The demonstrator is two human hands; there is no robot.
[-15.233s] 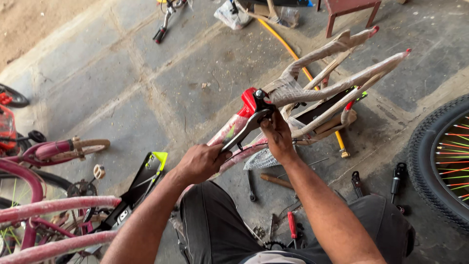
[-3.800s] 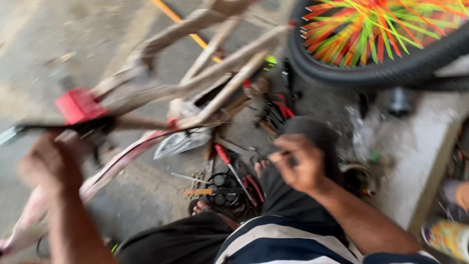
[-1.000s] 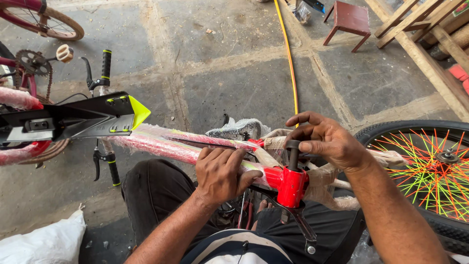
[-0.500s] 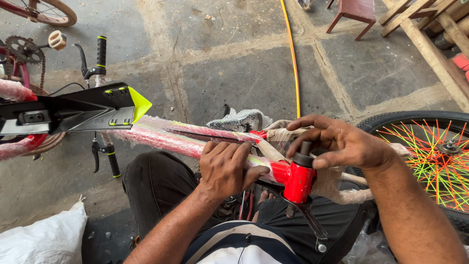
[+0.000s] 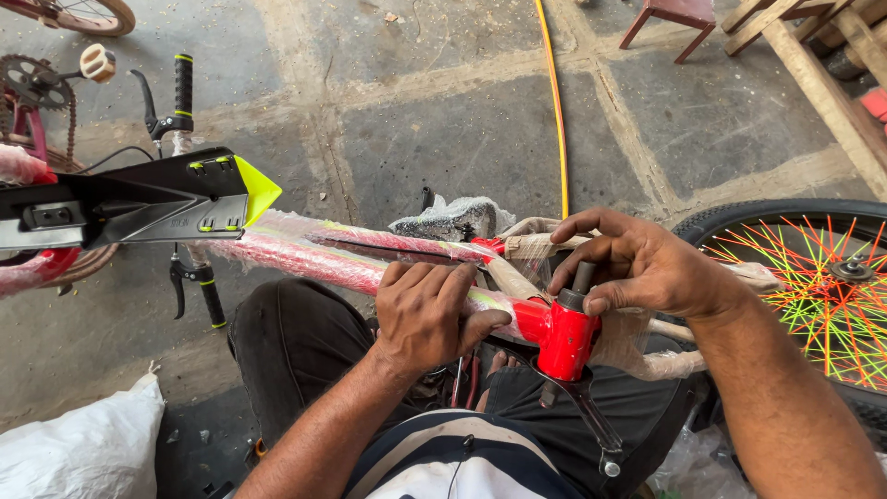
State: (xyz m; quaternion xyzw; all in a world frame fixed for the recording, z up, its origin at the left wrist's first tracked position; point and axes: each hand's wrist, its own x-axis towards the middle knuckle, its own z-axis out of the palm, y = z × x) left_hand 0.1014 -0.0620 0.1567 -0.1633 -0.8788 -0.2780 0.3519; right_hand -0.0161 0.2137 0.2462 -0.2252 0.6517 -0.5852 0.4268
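Note:
A red and pink bicycle frame [image 5: 314,263], wrapped in clear plastic, lies across my lap. My left hand [image 5: 430,310] grips its down tube just beside the red bottom bracket shell [image 5: 565,340]. My right hand [image 5: 637,268] is cupped over the top of that shell, thumb and fingers closed around a dark axle stub [image 5: 584,277] that sticks up from it. A black crank arm [image 5: 582,411] hangs down from the shell toward my knee.
A wheel [image 5: 813,296] with a black tyre and neon spokes lies at the right. A black and yellow chain guard [image 5: 139,199] and another bicycle's handlebar [image 5: 180,92] are at the left. A yellow hose [image 5: 554,102] crosses the paved floor. A white sack [image 5: 83,448] sits at lower left.
Compared with a second ago, both hands hold the same spots on the frame. My right fingers have shifted slightly around the axle stub, and the view has drifted a little.

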